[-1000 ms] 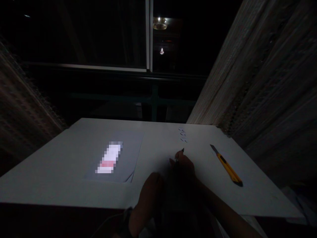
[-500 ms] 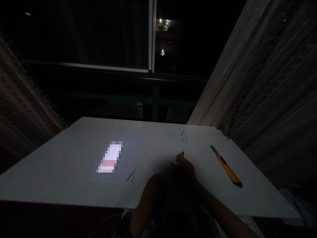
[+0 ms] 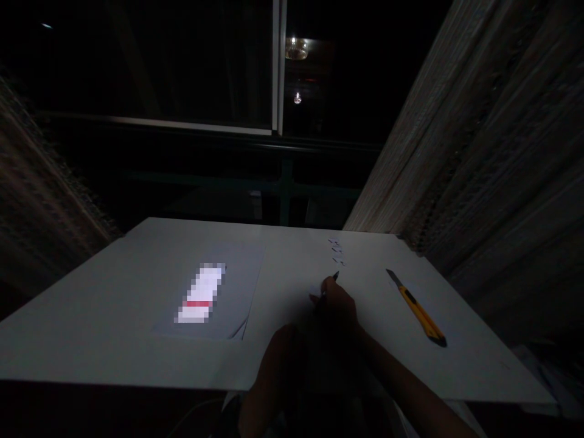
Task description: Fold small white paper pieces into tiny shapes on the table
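Observation:
My right hand [image 3: 336,303] is closed around a dark pen [image 3: 336,276], whose end sticks out above the knuckles. A pale patch [image 3: 316,291], perhaps paper, shows beside its fingertips; deep shadow hides the rest. Near the table's front edge rests my left hand [image 3: 279,348], its fingers lost in the dark. Beyond the right hand several small pieces with dark marks [image 3: 336,252] lie in a row. A yellow utility knife [image 3: 422,315] with its blade out lies to the right.
On the left of the white table [image 3: 109,292], a lit phone with a blurred-out screen [image 3: 199,293] lies on white paper [image 3: 244,267]. A curtain [image 3: 392,152] hangs behind the right side, another [image 3: 41,182] at left. A dark window [image 3: 182,67] stands beyond the table.
My right hand has shifted slightly, and more of the pen's end shows above it. The view has tilted a little. A red band on the phone's screen looks narrower and brighter.

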Demonstrator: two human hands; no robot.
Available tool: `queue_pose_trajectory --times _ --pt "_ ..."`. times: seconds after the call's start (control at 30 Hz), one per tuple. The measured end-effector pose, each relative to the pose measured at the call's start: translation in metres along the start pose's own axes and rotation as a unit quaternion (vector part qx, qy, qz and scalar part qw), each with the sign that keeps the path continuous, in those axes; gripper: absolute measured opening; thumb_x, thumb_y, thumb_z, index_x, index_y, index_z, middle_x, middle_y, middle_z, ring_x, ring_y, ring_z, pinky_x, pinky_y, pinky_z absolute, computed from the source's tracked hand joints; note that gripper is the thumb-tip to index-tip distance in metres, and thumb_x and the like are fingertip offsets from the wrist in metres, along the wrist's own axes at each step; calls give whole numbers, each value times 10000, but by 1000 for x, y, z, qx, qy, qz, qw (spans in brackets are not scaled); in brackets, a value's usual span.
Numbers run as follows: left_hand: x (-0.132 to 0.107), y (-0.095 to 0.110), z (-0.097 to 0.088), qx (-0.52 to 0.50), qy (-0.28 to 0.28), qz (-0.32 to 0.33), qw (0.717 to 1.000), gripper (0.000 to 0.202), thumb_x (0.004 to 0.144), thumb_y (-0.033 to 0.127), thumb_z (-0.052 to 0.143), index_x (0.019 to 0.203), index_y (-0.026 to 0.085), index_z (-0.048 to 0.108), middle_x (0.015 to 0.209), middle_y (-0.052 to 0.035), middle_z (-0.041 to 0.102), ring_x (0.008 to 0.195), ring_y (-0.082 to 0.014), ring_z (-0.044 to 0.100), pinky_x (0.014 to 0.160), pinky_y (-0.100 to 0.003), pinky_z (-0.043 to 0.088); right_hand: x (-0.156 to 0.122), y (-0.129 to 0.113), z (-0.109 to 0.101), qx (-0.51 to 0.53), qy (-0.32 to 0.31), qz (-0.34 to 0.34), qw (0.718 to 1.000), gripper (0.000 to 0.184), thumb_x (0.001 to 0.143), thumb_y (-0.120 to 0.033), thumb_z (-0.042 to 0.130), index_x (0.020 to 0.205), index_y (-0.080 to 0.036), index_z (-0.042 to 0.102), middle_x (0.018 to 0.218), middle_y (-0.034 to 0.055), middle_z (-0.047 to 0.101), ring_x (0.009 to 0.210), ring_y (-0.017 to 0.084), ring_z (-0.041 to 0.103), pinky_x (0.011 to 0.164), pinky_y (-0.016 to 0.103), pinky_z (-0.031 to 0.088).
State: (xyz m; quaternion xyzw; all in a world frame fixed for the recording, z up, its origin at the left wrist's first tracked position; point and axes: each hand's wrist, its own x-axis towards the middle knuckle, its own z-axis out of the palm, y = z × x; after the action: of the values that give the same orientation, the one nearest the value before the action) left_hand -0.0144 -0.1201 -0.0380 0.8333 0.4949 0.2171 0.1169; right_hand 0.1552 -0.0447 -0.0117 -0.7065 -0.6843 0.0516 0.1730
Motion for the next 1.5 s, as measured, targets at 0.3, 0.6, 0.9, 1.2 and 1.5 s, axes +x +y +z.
queue_pose_trajectory --times 0.3,0.6,0.9,1.2,1.5 --pt "1 7 -11 3 -21 -29 999 306 829 140 359 971 180 627 1002 -95 633 918 -194 562 828 -313 441 43 16 -17 46 -88 -102 990 241 713 -151 570 896 -210 424 756 3 580 671 141 523 559 212 257" --pt "7 -2 3 21 -80 -76 994 337 804 168 408 1071 138 612 1071 -124 640 954 -210 588 848 -301 445 141 21 -19 -45 -70 -141 987 223 731 -115 521 937 -198 498 859 74 624 781 188 554 601 236 290" --pt "4 1 4 14 -33 -82 996 370 801 139 352 1008 185 656 1023 -97 663 922 -192 601 820 -286 460 191 46 -21 -55 -28 -105 993 230 692 -81 487 886 -193 540 834 82 649 787 205 580 634 248 339" --pt "5 -11 20 -12 -84 -108 991 384 780 172 403 1092 202 626 1111 -96 629 1011 -209 567 869 -307 447 144 92 -69 454 -119 -80 879 118 652 -271 556 711 -192 491 971 101 661 842 229 636 753 355 468" --pt "6 -4 0 4 -73 -80 994 357 816 227 390 1088 185 618 1119 -90 627 1026 -210 566 910 -318 433 21 213 -142 420 -28 150 895 446 647 -536 641 944 -236 498 964 79 661 578 177 619 523 321 499"
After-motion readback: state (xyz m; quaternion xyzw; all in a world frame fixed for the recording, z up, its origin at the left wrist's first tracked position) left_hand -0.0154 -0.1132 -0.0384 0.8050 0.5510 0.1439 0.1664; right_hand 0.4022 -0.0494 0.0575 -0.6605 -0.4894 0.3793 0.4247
